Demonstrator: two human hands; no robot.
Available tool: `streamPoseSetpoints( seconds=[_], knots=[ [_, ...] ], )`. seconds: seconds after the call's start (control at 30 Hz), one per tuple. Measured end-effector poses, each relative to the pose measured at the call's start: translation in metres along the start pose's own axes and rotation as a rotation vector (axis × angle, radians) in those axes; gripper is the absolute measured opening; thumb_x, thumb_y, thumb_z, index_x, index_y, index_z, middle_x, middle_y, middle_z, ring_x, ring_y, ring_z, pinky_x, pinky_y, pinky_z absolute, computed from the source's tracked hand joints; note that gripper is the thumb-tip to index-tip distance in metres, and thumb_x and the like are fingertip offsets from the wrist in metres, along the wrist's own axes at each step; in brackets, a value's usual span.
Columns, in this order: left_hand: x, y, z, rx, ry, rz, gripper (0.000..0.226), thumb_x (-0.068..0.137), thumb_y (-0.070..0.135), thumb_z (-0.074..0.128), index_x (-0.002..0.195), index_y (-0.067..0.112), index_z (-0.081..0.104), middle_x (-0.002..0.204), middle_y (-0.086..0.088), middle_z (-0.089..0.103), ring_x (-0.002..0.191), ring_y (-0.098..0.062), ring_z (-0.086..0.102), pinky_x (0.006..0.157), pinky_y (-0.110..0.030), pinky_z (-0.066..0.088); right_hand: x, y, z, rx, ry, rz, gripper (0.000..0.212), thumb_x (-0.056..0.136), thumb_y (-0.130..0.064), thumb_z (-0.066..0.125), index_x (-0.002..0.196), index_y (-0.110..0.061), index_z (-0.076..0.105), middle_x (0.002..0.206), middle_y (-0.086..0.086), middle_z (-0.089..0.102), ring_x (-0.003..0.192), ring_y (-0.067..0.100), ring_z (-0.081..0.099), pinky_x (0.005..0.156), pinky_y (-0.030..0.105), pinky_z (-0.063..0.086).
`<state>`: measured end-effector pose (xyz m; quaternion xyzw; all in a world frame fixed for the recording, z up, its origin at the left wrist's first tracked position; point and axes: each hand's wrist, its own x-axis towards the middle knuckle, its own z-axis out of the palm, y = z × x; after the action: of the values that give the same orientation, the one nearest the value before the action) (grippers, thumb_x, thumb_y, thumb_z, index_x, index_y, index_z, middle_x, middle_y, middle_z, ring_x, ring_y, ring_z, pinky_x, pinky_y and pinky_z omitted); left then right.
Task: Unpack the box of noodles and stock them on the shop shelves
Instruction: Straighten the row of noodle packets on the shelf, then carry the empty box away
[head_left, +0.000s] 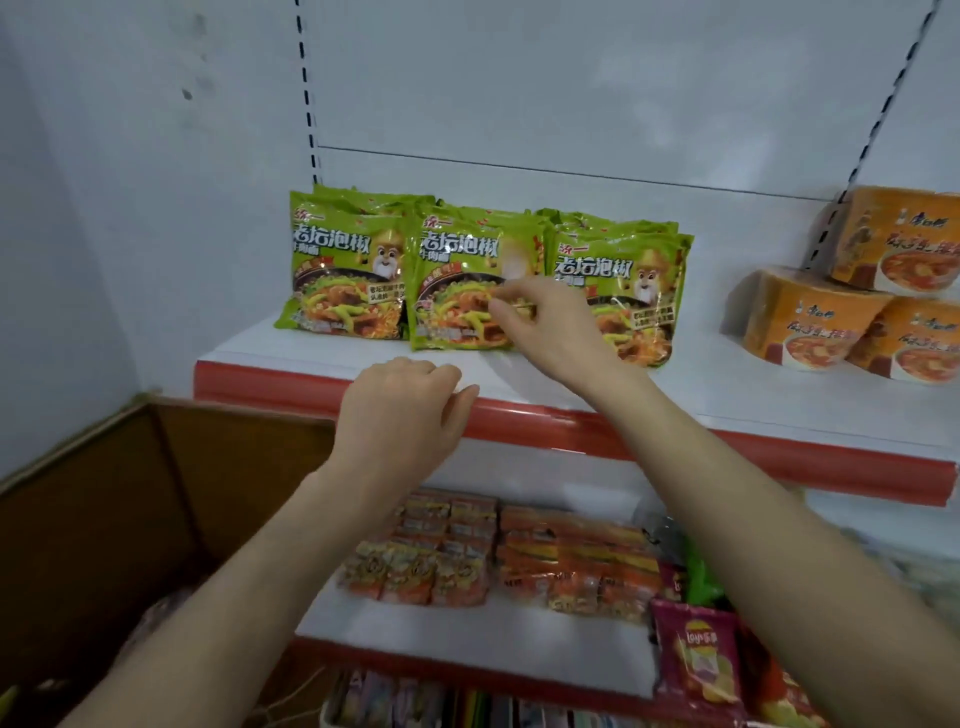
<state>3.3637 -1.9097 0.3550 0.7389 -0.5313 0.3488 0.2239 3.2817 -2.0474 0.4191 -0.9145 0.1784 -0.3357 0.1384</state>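
Note:
Green noodle packets stand in three leaning rows on the white shelf (727, 379): a left row (343, 270), a middle row (457, 280) and a right row (639, 280). My right hand (550, 327) reaches over the shelf, and its fingertips touch the front of the middle row's first packet. My left hand (400, 410) hovers at the shelf's red front edge with loosely curled fingers and holds nothing. The open brown cardboard box (130, 509) sits low at the left, its inside dark.
Orange noodle bowls (831, 322) are stacked at the right of the same shelf. The shelf below holds orange snack packs (519, 556) and a purple crisp bag (696, 660). A white wall closes the left side.

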Motion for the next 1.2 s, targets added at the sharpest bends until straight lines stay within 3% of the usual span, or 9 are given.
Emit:
streamPoseSetpoints(
  seconds=[0.1, 0.2, 0.33, 0.47, 0.53, 0.67, 1.0, 1.13, 1.2],
  knots=[
    [-0.036, -0.018, -0.021, 0.081, -0.065, -0.12, 0.044, 0.086, 0.04, 0.036, 0.065, 0.014, 0.065, 0.053, 0.001, 0.059, 0.047, -0.021, 0.056, 0.038, -0.031, 0.044, 0.004, -0.031, 0.03, 0.087, -0.081, -0.114, 0.029, 0.094, -0.023, 0.049, 0.112, -0.005, 0.063, 0.117, 0.008, 0.064, 0.11, 0.021, 0.056, 0.085, 0.022, 0.036],
    [-0.068, -0.031, -0.037, 0.228, -0.138, -0.284, 0.033, 0.084, 0.038, 0.044, 0.068, 0.018, 0.065, 0.058, 0.002, 0.063, 0.051, -0.021, 0.061, 0.04, -0.028, 0.04, 0.006, -0.055, 0.053, 0.17, -0.142, -0.213, 0.028, 0.094, -0.023, 0.05, 0.111, -0.006, 0.064, 0.117, 0.009, 0.064, 0.11, 0.022, 0.056, 0.085, 0.025, 0.037],
    [-0.101, -0.021, -0.05, 0.324, -0.197, -0.532, 0.031, 0.09, 0.04, 0.049, 0.088, 0.014, 0.067, 0.078, -0.001, 0.069, 0.072, -0.023, 0.066, 0.053, -0.033, 0.052, 0.002, -0.067, 0.077, 0.242, -0.228, -0.386, 0.03, 0.094, -0.021, 0.049, 0.116, -0.006, 0.061, 0.122, 0.008, 0.062, 0.116, 0.021, 0.053, 0.092, 0.025, 0.035],
    [-0.124, 0.013, -0.05, 0.347, -0.167, -0.754, 0.037, 0.094, 0.042, 0.042, 0.111, 0.015, 0.06, 0.101, -0.003, 0.067, 0.09, -0.022, 0.063, 0.061, -0.027, 0.042, -0.011, -0.066, 0.096, 0.251, -0.345, -0.525, 0.036, 0.094, -0.024, 0.048, 0.126, -0.008, 0.054, 0.13, 0.007, 0.056, 0.122, 0.022, 0.049, 0.1, 0.031, 0.036],
    [-0.138, 0.03, -0.051, 0.373, -0.206, -0.862, 0.038, 0.094, 0.042, 0.041, 0.115, 0.014, 0.057, 0.105, -0.003, 0.065, 0.093, -0.022, 0.062, 0.066, -0.029, 0.046, -0.023, -0.067, 0.104, 0.276, -0.408, -0.574, 0.037, 0.094, -0.024, 0.048, 0.127, -0.008, 0.053, 0.131, 0.008, 0.056, 0.123, 0.023, 0.049, 0.1, 0.03, 0.036],
    [-0.175, 0.057, -0.061, 0.437, -0.293, -1.032, 0.04, 0.094, 0.044, 0.041, 0.115, 0.013, 0.056, 0.096, -0.002, 0.066, 0.085, -0.02, 0.063, 0.064, -0.031, 0.054, -0.05, -0.075, 0.119, 0.317, -0.538, -0.622, 0.04, 0.095, -0.025, 0.047, 0.132, -0.01, 0.048, 0.137, 0.007, 0.051, 0.128, 0.023, 0.044, 0.104, 0.03, 0.033],
    [-0.279, 0.117, -0.083, 0.388, -0.374, -1.363, 0.044, 0.095, 0.04, 0.043, 0.123, 0.007, 0.051, 0.091, -0.009, 0.067, 0.076, -0.024, 0.063, 0.052, -0.031, 0.047, -0.146, -0.088, 0.16, 0.383, -0.814, -0.67, 0.048, 0.095, -0.029, 0.048, 0.138, -0.011, 0.039, 0.143, 0.008, 0.044, 0.132, 0.023, 0.04, 0.105, 0.033, 0.034],
    [-0.322, 0.144, -0.077, 0.32, -0.319, -1.514, 0.043, 0.094, 0.039, 0.047, 0.124, 0.007, 0.049, 0.106, -0.013, 0.065, 0.094, -0.03, 0.062, 0.072, -0.039, 0.053, -0.191, -0.08, 0.18, 0.379, -0.914, -0.617, 0.051, 0.093, -0.028, 0.051, 0.139, -0.009, 0.038, 0.137, 0.011, 0.049, 0.126, 0.024, 0.046, 0.102, 0.034, 0.038],
    [-0.347, 0.16, -0.068, 0.257, -0.322, -1.577, 0.043, 0.094, 0.037, 0.047, 0.124, 0.007, 0.049, 0.108, -0.013, 0.064, 0.096, -0.03, 0.061, 0.074, -0.039, 0.053, -0.216, -0.071, 0.189, 0.379, -0.948, -0.566, 0.051, 0.093, -0.026, 0.052, 0.138, -0.007, 0.038, 0.136, 0.012, 0.051, 0.125, 0.026, 0.047, 0.099, 0.031, 0.038]
  ],
)
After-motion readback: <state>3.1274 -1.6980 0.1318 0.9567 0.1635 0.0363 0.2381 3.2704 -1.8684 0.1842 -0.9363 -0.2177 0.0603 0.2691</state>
